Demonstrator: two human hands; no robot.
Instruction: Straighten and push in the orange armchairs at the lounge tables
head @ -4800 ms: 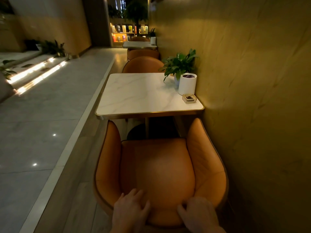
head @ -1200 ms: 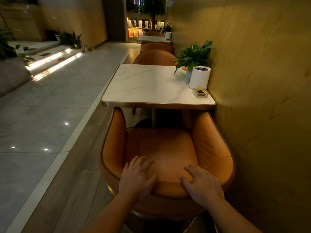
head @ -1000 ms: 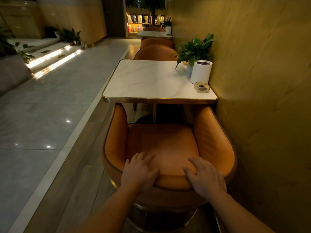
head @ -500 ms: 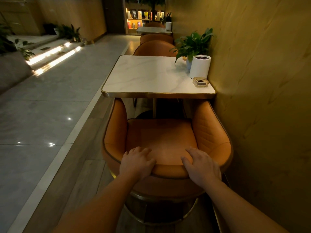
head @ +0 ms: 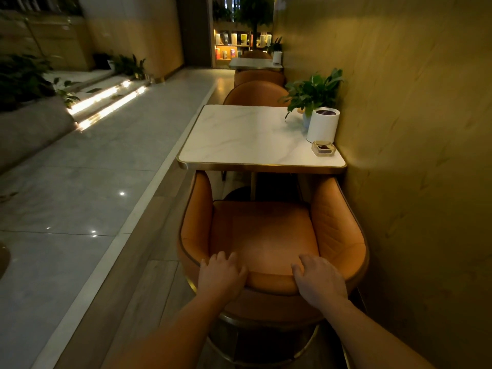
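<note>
An orange armchair (head: 266, 230) faces a white marble lounge table (head: 250, 137) with a gold rim. The front tips of its two arms reach the table's near edge. My left hand (head: 221, 272) and my right hand (head: 319, 278) both grip the top of the chair's backrest, fingers curled over the edge, arms stretched forward. Beyond the table a second orange armchair (head: 255, 93) shows its back, and a third orange chair (head: 259, 75) stands behind that at a farther table (head: 253, 63).
A yellow wall (head: 412, 155) runs close along the chair's right side. On the table near the wall stand a potted plant (head: 312, 91), a white cylinder (head: 323, 125) and a small glass ashtray (head: 323, 149). Polished floor (head: 80, 195) and lit steps (head: 106, 102) lie to the left.
The chair has slid forward toward the table, its arm tips now at the table edge. My arms have stretched out farther while both hands stayed on the backrest.
</note>
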